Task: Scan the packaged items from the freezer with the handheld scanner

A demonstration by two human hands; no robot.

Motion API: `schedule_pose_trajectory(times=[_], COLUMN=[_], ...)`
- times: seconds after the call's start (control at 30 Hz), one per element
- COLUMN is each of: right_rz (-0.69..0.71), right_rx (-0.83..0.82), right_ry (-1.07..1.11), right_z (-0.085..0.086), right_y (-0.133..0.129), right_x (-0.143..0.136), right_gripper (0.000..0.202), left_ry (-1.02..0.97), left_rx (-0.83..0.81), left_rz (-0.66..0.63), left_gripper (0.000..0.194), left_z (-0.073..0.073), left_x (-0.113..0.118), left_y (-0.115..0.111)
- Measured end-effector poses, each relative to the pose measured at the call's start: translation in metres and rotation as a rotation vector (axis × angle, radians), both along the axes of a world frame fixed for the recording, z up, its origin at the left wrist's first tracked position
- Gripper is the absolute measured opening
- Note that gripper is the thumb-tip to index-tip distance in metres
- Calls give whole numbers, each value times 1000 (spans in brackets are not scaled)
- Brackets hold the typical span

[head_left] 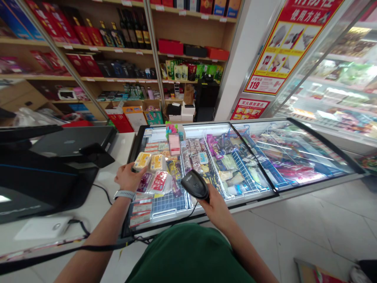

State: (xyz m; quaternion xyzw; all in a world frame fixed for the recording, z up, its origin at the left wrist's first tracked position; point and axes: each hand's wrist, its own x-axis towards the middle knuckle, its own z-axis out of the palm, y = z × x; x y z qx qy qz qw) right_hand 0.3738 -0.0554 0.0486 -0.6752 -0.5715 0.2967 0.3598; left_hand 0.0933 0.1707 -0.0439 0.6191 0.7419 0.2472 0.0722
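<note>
My right hand (214, 202) is wrapped round the grip of a black handheld barcode scanner (194, 184), whose head points to the upper left over the freezer. A cable hangs from the scanner. My left hand (129, 177), with a watch on the wrist, grips the left edge of a yellow-lidded tub (142, 160). Its thumb lies between that tub and a purple-lidded tub (145, 182). Beside them are another yellow-lidded tub (157, 162) and a red-lidded tub (160, 181). The tubs are close together above the freezer's glass top; clear wrapping shows around them.
The glass-topped chest freezer (247, 200) holds wire baskets of wrapped goods. A colourful toy-like item (171, 130) stands near its back edge. At left, a counter (100, 196) carries a black monitor (38, 181) and a white box (44, 228). Stocked shelves (118, 51) line the back.
</note>
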Motion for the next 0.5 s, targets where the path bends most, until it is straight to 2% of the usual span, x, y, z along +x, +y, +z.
schedule_pose_trajectory(times=[0.13,0.23,0.37,0.5], right_rz=[-9,-13,-23,-45], right_rx=[7,17,21,22], right_ry=[-23,-25,-32,-29], right_z=[-1,-3,-6,-9], right_y=[0,0,2,3], right_x=[1,2,4,6], right_gripper=[16,15,15,16], left_ry=[11,23,78,118], left_rx=[-34,-28,97,250], left_rz=[3,-4,-63,-155], left_gripper=[64,75,78,74], left_z=[-4,2,24,57], left_x=[2,4,14,34], left_y=[1,-3,-8,-5])
